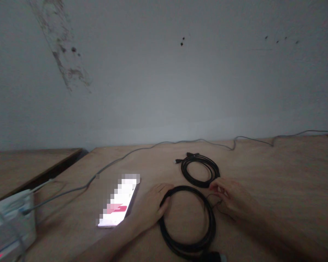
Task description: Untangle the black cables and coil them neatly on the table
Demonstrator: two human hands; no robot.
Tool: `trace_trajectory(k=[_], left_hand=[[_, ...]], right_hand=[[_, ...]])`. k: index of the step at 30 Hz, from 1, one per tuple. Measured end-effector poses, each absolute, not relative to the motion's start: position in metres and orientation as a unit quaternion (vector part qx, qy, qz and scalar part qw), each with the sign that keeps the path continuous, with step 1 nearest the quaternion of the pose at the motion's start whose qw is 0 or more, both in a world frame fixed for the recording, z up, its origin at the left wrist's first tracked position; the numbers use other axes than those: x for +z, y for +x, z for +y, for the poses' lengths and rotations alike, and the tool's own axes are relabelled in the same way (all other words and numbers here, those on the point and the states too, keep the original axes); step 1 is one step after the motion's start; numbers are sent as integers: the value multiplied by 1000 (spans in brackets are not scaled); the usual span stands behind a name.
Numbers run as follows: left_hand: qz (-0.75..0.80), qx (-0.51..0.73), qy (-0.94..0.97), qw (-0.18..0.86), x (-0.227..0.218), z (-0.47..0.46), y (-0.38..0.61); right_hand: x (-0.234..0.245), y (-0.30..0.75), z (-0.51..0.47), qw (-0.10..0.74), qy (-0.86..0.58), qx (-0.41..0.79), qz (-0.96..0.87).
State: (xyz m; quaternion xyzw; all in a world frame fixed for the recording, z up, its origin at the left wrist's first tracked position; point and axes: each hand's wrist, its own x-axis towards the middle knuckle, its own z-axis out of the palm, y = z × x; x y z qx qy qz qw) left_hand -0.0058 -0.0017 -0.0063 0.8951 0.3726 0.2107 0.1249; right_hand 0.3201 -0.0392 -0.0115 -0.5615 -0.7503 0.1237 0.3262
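A large coil of black cable (213, 227) lies on the wooden table in front of me, with a dark plug (211, 256) at its near end, cut off by the frame's bottom. My left hand (155, 202) holds the coil's upper left side, thumb on the inner edge. At the coil's right side, my right hand (229, 194) pinches a thin dark tie (218, 204) that loops beside the cable. Just beyond, a smaller coil of black cable (183, 171) with connector ends (191, 155) rests close to my right fingertips.
A phone (127, 203) with a lit, blurred screen lies left of my left hand. A white box-shaped device (27, 225) stands at the lower left. From it, a grey cable (109, 165) runs along the wall (164, 91). A dark gap (62, 165) separates two tabletops.
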Motion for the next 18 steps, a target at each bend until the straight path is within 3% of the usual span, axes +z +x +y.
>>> trace_trajectory(k=[6, 18], left_hand=[[378, 224, 890, 120, -7, -2, -6], [407, 258, 871, 95, -5, 2, -8]], right_hand=[[6, 342, -33, 324, -551, 67, -766], [25, 327, -49, 290, -425, 89, -853]])
